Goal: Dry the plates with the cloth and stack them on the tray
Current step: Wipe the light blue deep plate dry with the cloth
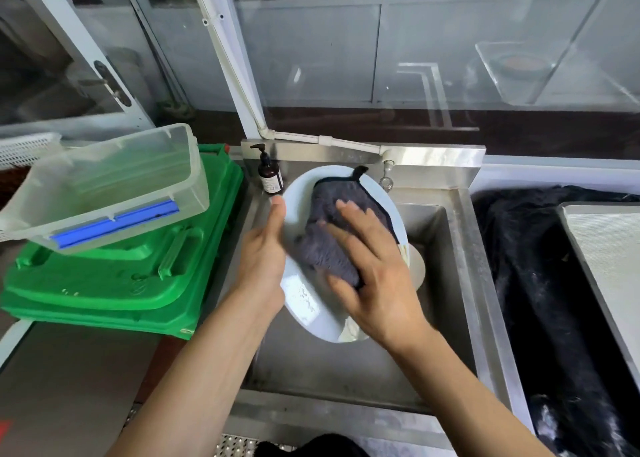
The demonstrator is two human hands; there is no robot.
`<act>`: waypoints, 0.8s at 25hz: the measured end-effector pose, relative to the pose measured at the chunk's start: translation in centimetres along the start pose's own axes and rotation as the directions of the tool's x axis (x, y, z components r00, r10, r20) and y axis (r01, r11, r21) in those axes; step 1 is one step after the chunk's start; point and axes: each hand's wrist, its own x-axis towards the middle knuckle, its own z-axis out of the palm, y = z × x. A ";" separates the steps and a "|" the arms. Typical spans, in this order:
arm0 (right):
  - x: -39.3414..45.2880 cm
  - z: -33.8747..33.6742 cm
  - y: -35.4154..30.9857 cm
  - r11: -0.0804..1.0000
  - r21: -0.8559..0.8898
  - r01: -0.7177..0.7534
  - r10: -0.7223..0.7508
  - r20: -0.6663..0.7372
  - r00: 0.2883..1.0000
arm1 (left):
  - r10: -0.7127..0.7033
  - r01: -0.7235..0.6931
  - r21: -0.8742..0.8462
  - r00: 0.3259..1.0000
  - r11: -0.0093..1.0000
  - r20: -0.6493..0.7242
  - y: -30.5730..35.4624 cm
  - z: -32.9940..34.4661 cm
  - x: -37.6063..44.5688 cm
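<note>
A white oval plate (304,300) is held tilted over the steel sink (446,235). My left hand (263,252) grips the plate's left rim, thumb lying along the edge. A dark grey cloth (332,221) lies on the plate's face. My right hand (370,269) presses flat on the cloth, fingers spread and blurred. Under the plate the edge of another plate (417,266) shows in the sink. A clear plastic tray (104,193) with a blue strip sits tilted on a green bin lid at the left.
A brown pump bottle (269,174) stands at the sink's back left corner, a tap (387,176) at the back. The green lid (114,276) fills the left counter. A dark bin liner (526,269) and a steel surface (609,248) lie to the right.
</note>
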 end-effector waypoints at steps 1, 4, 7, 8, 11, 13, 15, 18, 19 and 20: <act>-1.2 0.6 -0.4 0.997 -0.039 0.069 -0.068 0.027 0.997 | 0.006 -0.006 -0.001 1.000 1.000 -0.013 0.3 -0.2 0.2; -5.4 1.6 -1.0 0.971 -0.138 0.196 -0.182 0.110 0.977 | 0.034 -0.028 0.088 0.997 0.996 -0.073 0.5 -0.8 0.8; -4.5 1.6 -1.0 0.958 -0.186 0.217 -0.202 0.096 0.975 | 0.022 -0.016 0.106 0.998 0.994 -0.052 0.5 -0.4 0.2; -3.0 1.5 -1.1 0.962 -0.190 0.196 -0.185 0.075 0.980 | 0.023 -0.022 0.088 1.000 0.996 -0.013 0.5 -0.1 0.0; 1.1 1.1 -1.6 0.981 -0.168 0.095 -0.088 0.049 0.995 | 0.072 -0.072 -0.008 0.992 0.997 0.103 1.2 0.2 -0.4; 2.5 0.9 -1.9 0.990 -0.125 0.059 -0.050 0.080 0.996 | 0.122 -0.118 -0.036 0.979 0.992 0.166 1.6 -0.6 -0.1; 3.1 0.9 -2.2 0.999 -0.044 0.013 -0.008 0.099 0.995 | 0.117 -0.111 -0.040 0.976 0.993 0.186 1.8 -1.1 0.1; 4.6 0.8 -1.9 0.984 0.098 -0.151 0.143 0.083 0.986 | 0.088 -0.087 0.065 0.996 0.994 -0.003 1.4 -0.7 -0.4; 5.7 0.5 -1.3 0.954 0.142 -0.264 0.256 0.074 0.964 | 0.055 -0.052 0.076 0.998 0.996 -0.032 1.3 -0.4 -0.9; 6.9 0.1 -0.7 0.909 0.175 -0.378 0.371 0.070 0.926 | 0.031 -0.029 0.077 0.999 0.997 -0.029 1.0 -0.3 -1.2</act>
